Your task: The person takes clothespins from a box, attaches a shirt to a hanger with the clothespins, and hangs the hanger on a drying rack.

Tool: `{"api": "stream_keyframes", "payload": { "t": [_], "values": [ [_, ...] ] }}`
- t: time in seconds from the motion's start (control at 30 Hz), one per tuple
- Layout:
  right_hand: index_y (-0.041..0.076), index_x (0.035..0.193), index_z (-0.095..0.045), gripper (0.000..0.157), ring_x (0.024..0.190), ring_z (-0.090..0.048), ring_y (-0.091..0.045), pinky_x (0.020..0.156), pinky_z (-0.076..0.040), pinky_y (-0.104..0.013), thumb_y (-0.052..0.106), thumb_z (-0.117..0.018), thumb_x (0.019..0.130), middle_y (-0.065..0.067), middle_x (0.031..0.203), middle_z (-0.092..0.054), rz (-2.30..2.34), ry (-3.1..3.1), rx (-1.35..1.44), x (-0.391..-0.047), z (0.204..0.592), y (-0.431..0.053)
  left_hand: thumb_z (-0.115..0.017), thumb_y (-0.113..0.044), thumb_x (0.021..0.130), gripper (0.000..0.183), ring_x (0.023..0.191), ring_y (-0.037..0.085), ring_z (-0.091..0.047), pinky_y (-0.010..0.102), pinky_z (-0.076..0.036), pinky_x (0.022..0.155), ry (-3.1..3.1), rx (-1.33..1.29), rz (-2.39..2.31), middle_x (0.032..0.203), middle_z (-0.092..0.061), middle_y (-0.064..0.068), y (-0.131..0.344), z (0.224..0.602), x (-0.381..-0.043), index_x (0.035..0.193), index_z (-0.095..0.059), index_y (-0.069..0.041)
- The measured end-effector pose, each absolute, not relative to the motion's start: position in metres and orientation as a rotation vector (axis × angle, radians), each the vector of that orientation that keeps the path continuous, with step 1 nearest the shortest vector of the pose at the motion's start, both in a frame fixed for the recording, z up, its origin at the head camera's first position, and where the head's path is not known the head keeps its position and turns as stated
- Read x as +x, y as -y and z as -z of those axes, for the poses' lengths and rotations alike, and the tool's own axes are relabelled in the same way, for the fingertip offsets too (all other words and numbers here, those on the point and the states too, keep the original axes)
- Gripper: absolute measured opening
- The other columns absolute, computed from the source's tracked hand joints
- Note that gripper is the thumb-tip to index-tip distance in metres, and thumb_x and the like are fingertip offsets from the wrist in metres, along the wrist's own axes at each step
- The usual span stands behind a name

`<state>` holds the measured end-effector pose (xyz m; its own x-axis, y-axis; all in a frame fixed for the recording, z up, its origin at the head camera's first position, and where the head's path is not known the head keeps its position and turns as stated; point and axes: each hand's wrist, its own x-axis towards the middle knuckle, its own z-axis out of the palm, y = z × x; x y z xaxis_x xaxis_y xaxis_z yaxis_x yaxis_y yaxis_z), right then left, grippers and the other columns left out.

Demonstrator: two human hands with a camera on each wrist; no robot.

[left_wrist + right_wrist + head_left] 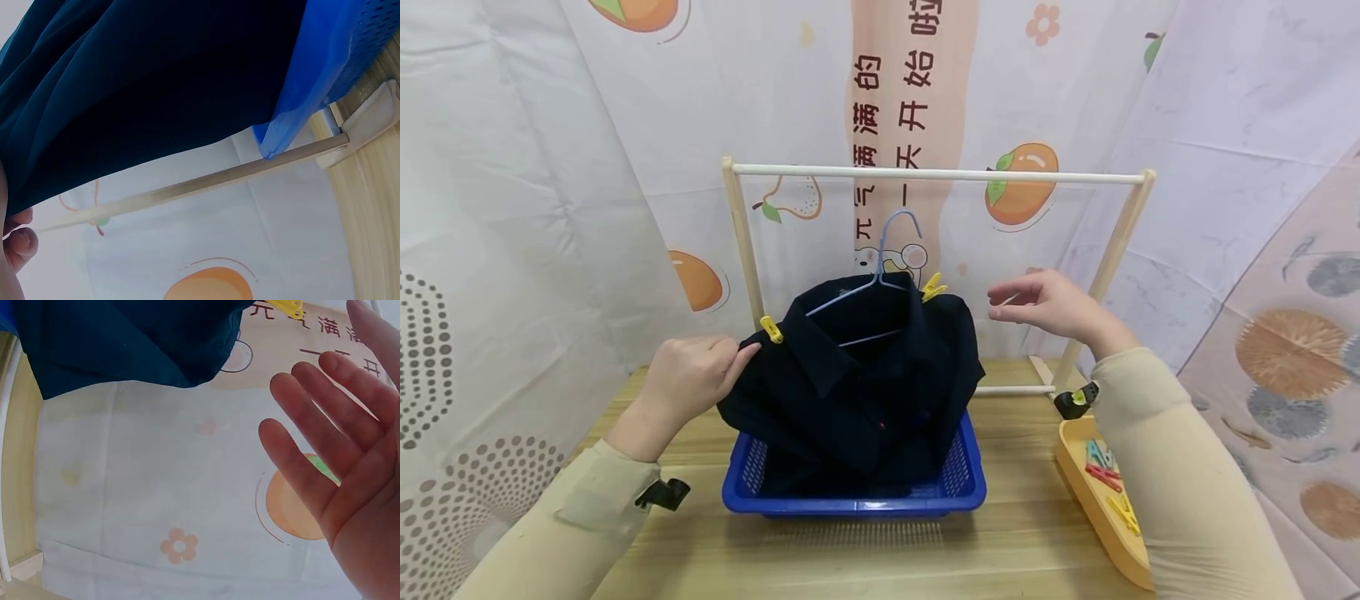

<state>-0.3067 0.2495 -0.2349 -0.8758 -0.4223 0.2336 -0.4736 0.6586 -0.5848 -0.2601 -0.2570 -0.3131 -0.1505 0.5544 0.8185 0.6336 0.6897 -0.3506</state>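
A dark navy collared shirt [880,400] hangs on a light blue wire hanger [880,250], its lower part bunched in a blue plastic basket [857,506]. One yellow clothespin [771,329] sits at the left shoulder, another yellow clothespin [933,287] by the right side of the collar. My left hand [696,371] pinches the shirt's left shoulder beside the clothespin. To the right of the shirt my right hand [1045,304] is in the air, apart from the cloth. In the right wrist view its fingers [312,412] are spread and hold nothing.
Behind the shirt stands a wooden rack with a white top bar [940,174]. A yellow tray [1101,508] with several coloured clothespins [1101,467] lies at the right, partly under my right forearm. A printed curtain [820,100] covers the back.
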Motion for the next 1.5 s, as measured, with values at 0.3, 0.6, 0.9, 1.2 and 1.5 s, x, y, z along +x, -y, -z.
{"api": "stream_keyframes", "payload": {
  "t": [0.3, 0.6, 0.9, 1.2, 1.5],
  "values": [
    [0.008, 0.129, -0.069, 0.04, 0.108, -0.067, -0.018, 0.085, -0.053, -0.021, 0.028, -0.076, 0.095, -0.007, 0.122, -0.07, -1.029, 2.783, 0.785, -0.296, 0.233, -0.261, -0.043, -0.039, 0.11, 0.057, 0.041, 0.006, -0.013, 0.022, -0.007, 0.041, 1.783, -0.922, 0.099, 0.057, -0.016, -0.011, 0.257, 0.311, -0.256, 0.06, -0.028, -0.017],
    [0.006, 0.133, -0.066, 0.044, 0.104, -0.069, -0.012, 0.083, -0.056, -0.025, 0.023, -0.076, 0.095, -0.011, 0.124, -0.07, -1.116, 2.774, 0.798, -0.29, 0.235, -0.266, -0.045, -0.036, 0.11, 0.056, 0.04, 0.006, -0.012, 0.022, -0.005, 0.044, 1.778, -0.883, 0.087, 0.061, -0.013, -0.012, 0.258, 0.311, -0.253, 0.06, -0.027, -0.017],
    [0.005, 0.131, -0.067, 0.042, 0.104, -0.069, -0.012, 0.084, -0.055, -0.023, 0.021, -0.077, 0.094, -0.01, 0.124, -0.07, -1.085, 2.753, 0.828, -0.285, 0.234, -0.266, -0.045, -0.037, 0.11, 0.057, 0.041, 0.007, -0.012, 0.022, -0.005, 0.043, 1.772, -0.832, 0.098, 0.06, -0.013, -0.011, 0.263, 0.312, -0.253, 0.059, -0.027, -0.017],
    [0.004, 0.13, -0.068, 0.041, 0.105, -0.068, -0.016, 0.083, -0.055, -0.024, 0.02, -0.077, 0.093, -0.011, 0.122, -0.071, -1.075, 2.752, 0.806, -0.279, 0.235, -0.27, -0.045, -0.036, 0.11, 0.058, 0.04, 0.008, -0.012, 0.024, -0.006, 0.041, 1.749, -0.816, 0.096, 0.058, -0.013, -0.01, 0.266, 0.311, -0.252, 0.058, -0.027, -0.015],
    [0.006, 0.13, -0.068, 0.041, 0.107, -0.068, -0.02, 0.085, -0.055, -0.024, 0.022, -0.077, 0.094, -0.01, 0.122, -0.071, -1.093, 2.771, 0.793, -0.28, 0.24, -0.273, -0.046, -0.035, 0.109, 0.057, 0.04, 0.008, -0.011, 0.023, -0.005, 0.043, 1.765, -0.79, 0.07, 0.058, -0.013, -0.01, 0.278, 0.314, -0.253, 0.059, -0.026, -0.016]
  ]
}}
